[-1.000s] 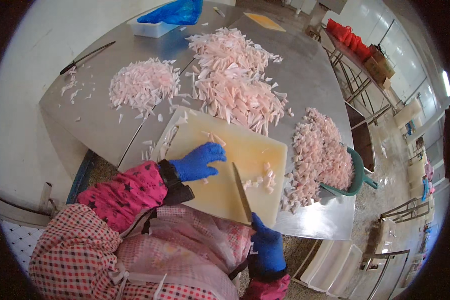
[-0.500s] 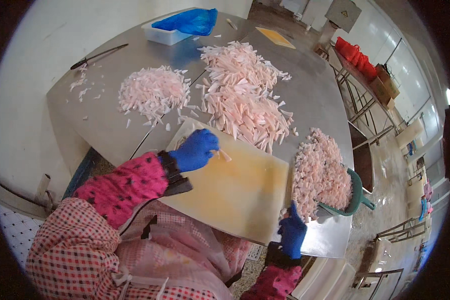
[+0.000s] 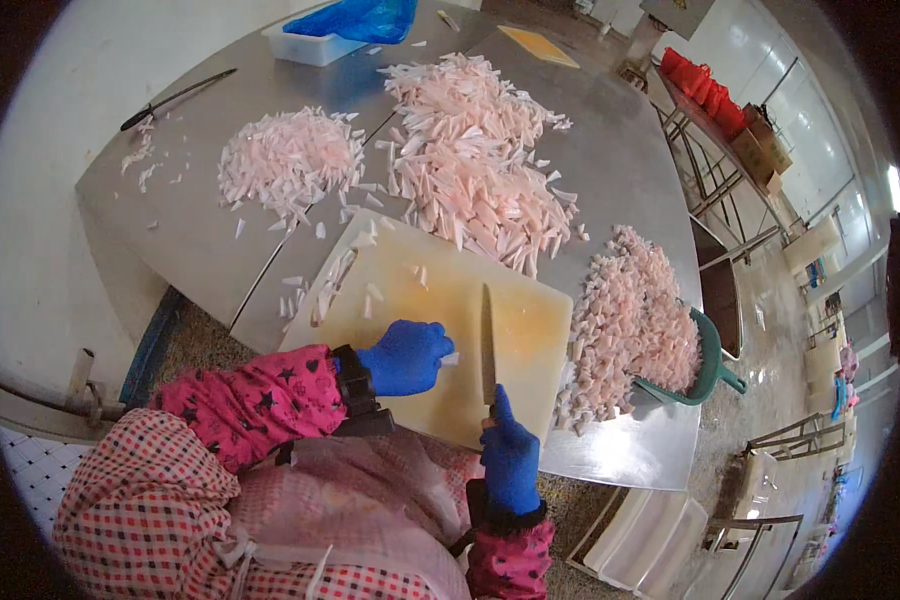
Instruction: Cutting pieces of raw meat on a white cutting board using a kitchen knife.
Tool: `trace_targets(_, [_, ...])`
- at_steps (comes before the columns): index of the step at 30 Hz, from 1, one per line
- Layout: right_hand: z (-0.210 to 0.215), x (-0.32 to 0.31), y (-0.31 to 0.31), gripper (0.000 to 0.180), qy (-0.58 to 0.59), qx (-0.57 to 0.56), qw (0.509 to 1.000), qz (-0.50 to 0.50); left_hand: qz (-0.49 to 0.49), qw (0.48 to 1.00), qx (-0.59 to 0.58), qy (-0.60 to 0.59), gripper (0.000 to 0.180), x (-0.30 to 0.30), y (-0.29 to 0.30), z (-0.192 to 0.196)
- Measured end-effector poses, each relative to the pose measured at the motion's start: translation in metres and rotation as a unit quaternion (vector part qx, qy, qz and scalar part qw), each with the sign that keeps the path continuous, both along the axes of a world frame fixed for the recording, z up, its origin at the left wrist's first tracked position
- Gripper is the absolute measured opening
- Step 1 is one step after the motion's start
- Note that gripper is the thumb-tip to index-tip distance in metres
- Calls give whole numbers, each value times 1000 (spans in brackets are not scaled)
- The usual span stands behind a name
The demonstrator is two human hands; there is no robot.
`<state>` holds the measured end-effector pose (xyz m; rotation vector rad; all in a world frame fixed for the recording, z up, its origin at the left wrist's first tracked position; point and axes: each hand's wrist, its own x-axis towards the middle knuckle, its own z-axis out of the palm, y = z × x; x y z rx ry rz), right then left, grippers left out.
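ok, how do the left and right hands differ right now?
The left hand is curled, a small pale piece at its fingertips; the right hand grips a knife, index finger extended along it. The left hand is over the cutting board; the right hand overlaps its near edge. Both wear blue gloves.

head cam | left fisheye, worn on head | faces down, forward | cutting board (image 3: 450, 295) near, steel table (image 3: 610, 140) beyond
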<state>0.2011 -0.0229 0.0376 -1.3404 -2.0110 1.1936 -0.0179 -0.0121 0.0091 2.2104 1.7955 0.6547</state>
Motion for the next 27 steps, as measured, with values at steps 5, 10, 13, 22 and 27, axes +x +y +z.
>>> trace_targets(5, [5, -8, -21, 47, -7, 67, 995, 71, 28, 999, -26, 1, 12, 1, -2, -5])
trace_targets(10, [1, -10, -22, 49, -22, 103, 991, 86, 15, 999, 5, -30, 11, 0, -5, -6])
trace_targets(13, [18, -17, -19, 41, -141, 138, 973, 122, 13, 999, 11, -31, 11, 0, -6, -7])
trace_targets(22, [0, -22, 15, 50, 140, -126, 981, -54, -20, 998, 45, 23, 8, -26, -3, -7])
trace_targets(27, [-17, 7, 3, 55, 99, -55, 985, -126, -5, 997, 43, 61, 24, -57, 23, 18])
